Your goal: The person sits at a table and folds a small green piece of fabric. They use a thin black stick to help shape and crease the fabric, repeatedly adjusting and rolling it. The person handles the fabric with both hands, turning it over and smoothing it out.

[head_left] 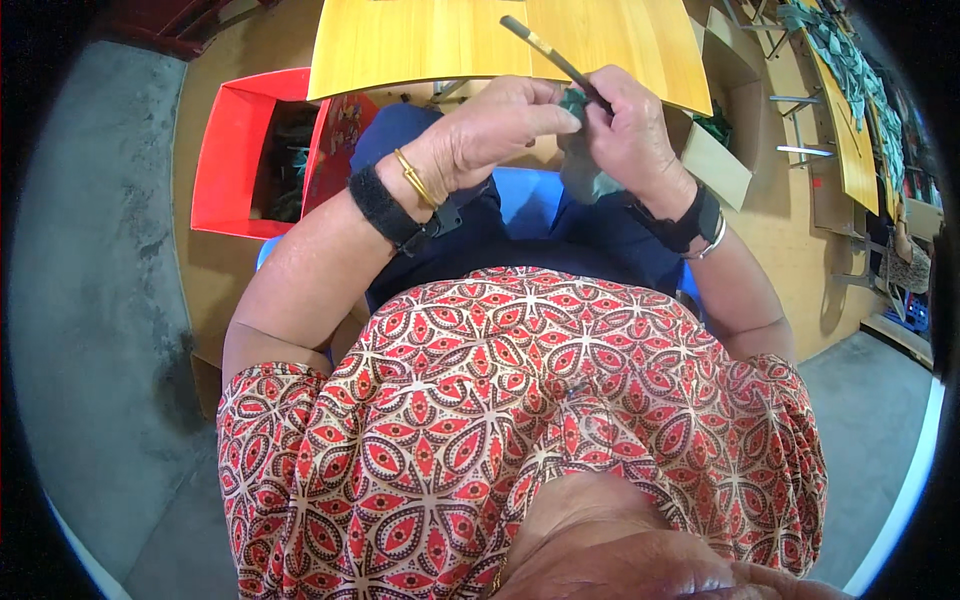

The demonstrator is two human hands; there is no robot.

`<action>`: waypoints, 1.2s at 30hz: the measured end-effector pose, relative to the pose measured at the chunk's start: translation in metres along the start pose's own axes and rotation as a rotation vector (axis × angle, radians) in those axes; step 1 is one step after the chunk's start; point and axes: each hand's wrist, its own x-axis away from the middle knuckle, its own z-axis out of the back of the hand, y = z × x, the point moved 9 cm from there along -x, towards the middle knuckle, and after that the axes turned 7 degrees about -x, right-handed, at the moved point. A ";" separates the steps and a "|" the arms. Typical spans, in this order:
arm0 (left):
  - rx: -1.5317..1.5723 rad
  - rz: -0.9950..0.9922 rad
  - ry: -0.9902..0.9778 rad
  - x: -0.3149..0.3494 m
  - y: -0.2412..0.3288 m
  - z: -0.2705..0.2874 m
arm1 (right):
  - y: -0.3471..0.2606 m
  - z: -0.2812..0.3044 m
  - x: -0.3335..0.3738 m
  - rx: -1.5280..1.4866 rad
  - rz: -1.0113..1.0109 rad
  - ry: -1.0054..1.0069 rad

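Both my hands meet over my lap, just short of the table's near edge. In my right hand (pixel 632 130) I grip a slim dark rod (pixel 548 50) with a pale gold band; it slants up and left over the table. A grey-green piece of cloth (pixel 588 170), perhaps a sock or glove, hangs under that hand, its darker green end (pixel 573 101) between my two hands. My left hand (pixel 500 125) is closed, thumb and fingers pinching at the dark green end. The fingertips are partly hidden, and I cannot tell what the rod is.
A yellow wooden table (pixel 430 40) stands ahead. At the left is a red box (pixel 215 165) with dark green items inside. An open cardboard box (pixel 718 165) at the right holds green material. Farther right, another table (pixel 840 140) bears heaps of green cloth (pixel 835 50).
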 end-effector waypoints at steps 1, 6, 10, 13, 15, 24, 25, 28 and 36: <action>-0.064 0.022 0.039 -0.001 -0.005 0.006 | 0.006 -0.005 0.000 -0.071 -0.063 -0.051; -0.233 0.091 0.150 -0.001 -0.015 0.017 | 0.044 -0.031 0.017 -0.685 -0.559 -0.265; -0.588 -0.029 0.317 0.002 0.003 0.017 | 0.051 -0.037 0.026 -0.861 -0.720 -0.253; -0.767 -0.174 0.448 0.009 0.017 0.016 | 0.054 -0.037 0.030 -0.898 -0.779 -0.231; -0.814 -0.202 0.534 0.013 0.023 0.021 | 0.054 -0.040 0.034 -0.940 -0.822 -0.220; -0.810 -0.457 0.624 0.017 0.031 0.021 | 0.022 -0.053 0.042 -1.294 -0.866 -0.473; -0.804 -0.453 0.601 0.015 0.029 0.021 | 0.018 -0.053 0.044 -1.321 -0.872 -0.519; -0.882 -0.330 0.539 0.009 0.025 0.022 | 0.014 -0.048 0.039 -1.351 -0.864 -0.524; -0.356 -0.040 0.445 -0.003 -0.020 0.036 | 0.060 -0.054 0.040 -0.890 -0.675 -0.370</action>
